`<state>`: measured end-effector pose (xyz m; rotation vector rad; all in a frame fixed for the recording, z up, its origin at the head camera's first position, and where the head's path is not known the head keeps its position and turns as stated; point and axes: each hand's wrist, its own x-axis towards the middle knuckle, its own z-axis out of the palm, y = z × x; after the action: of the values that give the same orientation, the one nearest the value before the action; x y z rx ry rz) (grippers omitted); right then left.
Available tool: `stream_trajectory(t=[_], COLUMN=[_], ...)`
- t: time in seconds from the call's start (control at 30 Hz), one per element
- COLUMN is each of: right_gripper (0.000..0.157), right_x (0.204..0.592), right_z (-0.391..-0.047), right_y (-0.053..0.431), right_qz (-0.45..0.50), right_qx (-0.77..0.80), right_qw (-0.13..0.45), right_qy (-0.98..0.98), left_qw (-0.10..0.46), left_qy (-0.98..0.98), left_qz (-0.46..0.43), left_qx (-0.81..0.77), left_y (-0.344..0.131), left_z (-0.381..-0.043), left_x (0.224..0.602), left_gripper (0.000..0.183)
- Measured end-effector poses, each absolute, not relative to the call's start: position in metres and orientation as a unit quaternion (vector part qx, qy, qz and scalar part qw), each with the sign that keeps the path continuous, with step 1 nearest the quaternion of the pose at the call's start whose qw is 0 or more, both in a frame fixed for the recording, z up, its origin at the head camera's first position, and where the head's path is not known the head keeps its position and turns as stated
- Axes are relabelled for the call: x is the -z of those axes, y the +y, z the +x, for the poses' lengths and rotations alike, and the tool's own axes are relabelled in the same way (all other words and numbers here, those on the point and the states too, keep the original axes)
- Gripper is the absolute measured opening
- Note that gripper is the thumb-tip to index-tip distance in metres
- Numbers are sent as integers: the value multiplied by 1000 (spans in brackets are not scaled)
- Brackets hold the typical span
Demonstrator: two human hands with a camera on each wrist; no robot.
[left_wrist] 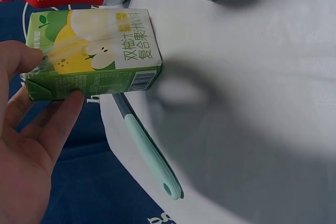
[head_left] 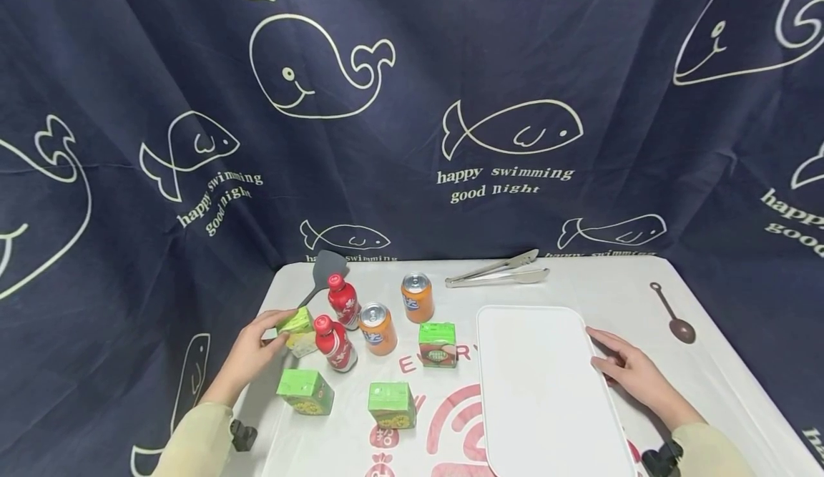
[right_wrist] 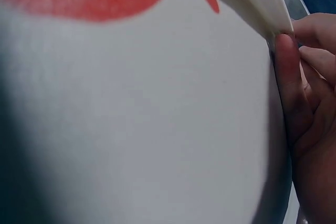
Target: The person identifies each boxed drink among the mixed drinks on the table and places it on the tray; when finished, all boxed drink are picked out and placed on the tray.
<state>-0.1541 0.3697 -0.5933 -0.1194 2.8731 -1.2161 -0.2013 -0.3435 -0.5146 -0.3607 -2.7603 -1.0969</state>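
1 white tray [head_left: 547, 391], at 9 o'clock from the right hand [head_left: 627, 371], fingers barely parted, pinching its edge. 1 green-and-yellow juice carton [left_wrist: 100, 45], at 2 o'clock from the left hand [head_left: 247, 355], parted carton-wide, gripping its end.

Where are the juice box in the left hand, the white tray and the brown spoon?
Double-pomelo juice box [left_wrist: 94, 53]: left wrist view, on its printed face.
White tray [head_left: 547, 384]: head view, on its bare surface.
Brown spoon [head_left: 682, 330]: head view, on its bowl.

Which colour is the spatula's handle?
The handle is pale mint green, clearest in the left wrist view.
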Motion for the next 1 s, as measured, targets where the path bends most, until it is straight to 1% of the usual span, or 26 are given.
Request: stream_trajectory(t=[0.2,0.53,0.73,1.0], right_gripper=[64,62,62,62], right_x=[594,590,589,591], right_z=[-154,-153,-153,-153], right_y=[370,368,369,370], right_qz=[-32,-35,-36,-40], right_qx=[388,389,381,415], right_qw=[21,24,19,29], right_qy=[921,920,924,908], left_qw=[93,115,140,156], left_qy=[-920,-926,-916,-907], left_qz=[-137,-127,-141,-152], left_qx=[354,337,347,359], left_y=[-346,-355,-356,-353], left_z=[-199,-195,-194,-193], left_x=[514,510,502,489], left_gripper=[45,42,39,39])
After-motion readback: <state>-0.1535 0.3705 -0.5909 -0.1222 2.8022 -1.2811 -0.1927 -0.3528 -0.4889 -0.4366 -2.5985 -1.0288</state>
